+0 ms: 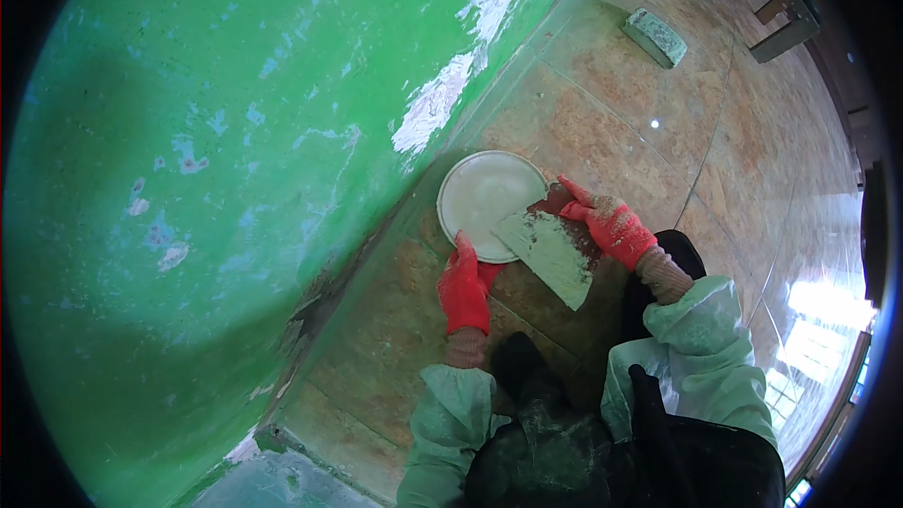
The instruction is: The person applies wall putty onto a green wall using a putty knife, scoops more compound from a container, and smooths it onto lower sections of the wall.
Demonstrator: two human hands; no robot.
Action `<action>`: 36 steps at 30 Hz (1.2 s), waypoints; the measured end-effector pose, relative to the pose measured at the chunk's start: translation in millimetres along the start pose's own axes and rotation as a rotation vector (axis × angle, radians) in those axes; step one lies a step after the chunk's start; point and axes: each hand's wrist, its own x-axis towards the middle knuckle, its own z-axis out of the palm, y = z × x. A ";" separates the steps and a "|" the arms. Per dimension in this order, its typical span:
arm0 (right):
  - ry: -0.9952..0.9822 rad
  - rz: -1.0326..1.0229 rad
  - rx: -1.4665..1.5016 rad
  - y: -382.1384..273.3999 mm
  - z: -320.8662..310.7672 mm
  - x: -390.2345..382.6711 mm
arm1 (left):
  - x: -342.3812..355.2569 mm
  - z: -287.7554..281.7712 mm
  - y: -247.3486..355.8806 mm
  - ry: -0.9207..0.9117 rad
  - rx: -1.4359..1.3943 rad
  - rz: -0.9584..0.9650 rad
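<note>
My left hand point(463, 287), in a red glove, grips a round white bucket lid point(484, 186) by its near edge, with the thumb on the rim. In my right hand point(616, 229), also red-gloved and dusted with pale residue, is a wide putty knife point(550, 252). Pale putty coats much of its broad blade. One corner of the blade overlaps the right side of the lid; whether they touch, I cannot tell. The fingers under the lid are hidden.
On the left rises a green wall point(235, 160) with scraped spots and a white bare patch point(437, 103) above the floor line. A worn greenish block point(655, 38) lies on the tiled floor point(602, 122). Dark furniture legs point(785, 38) stand at the far right.
</note>
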 end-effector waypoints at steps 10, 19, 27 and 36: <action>0.182 0.104 -0.041 6.9 -14.7 -9.2 | -0.5 -3.5 1.7 0.038 -0.021 -0.055; 0.024 0.074 0.242 5.3 30.5 -5.6 | -9.3 7.5 -0.5 0.058 -0.025 -0.051; 0.186 0.068 0.187 2.7 12.4 9.8 | -9.8 5.3 1.6 0.070 0.101 -0.008; 0.087 -0.114 0.078 -7.9 27.6 31.6 | 0.1 -23.6 -5.9 0.061 0.198 -0.068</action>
